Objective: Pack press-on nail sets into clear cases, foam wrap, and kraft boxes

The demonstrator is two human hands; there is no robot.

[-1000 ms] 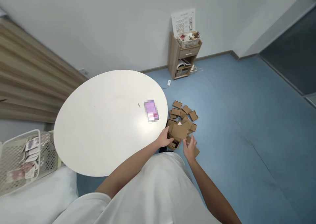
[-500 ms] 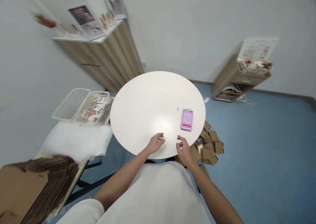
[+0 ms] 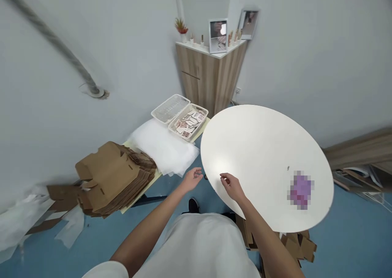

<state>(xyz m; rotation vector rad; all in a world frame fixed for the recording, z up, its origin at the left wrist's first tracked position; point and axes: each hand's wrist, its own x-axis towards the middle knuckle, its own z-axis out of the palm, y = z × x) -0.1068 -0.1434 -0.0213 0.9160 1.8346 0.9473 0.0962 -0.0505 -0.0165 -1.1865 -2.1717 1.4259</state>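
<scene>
My left hand (image 3: 192, 179) hangs in the air between the side table and the round white table (image 3: 263, 147), fingers loosely curled and apart, holding nothing. Over the near left edge of the round table is my right hand (image 3: 232, 186), its fingers bent and apart with nothing in them. A pixelated purple item (image 3: 300, 190) lies toward the right of the round table, away from both hands. White foam-like sheets (image 3: 165, 145) lie on the side table, beyond my left hand. Left of them rests a stack of flat brown cardboard (image 3: 113, 176).
Behind the sheets, an open white basket (image 3: 188, 121) holds cards. A wooden cabinet (image 3: 211, 74) with picture frames stands in the corner. Brown boxes (image 3: 295, 245) lie on the floor under the round table. Another wooden cabinet (image 3: 364, 151) is at the right.
The view has swung left, so the round table now appears farther right and the side table nearer the middle. Both hands stay raised and empty; my left hand is now off the round table.
</scene>
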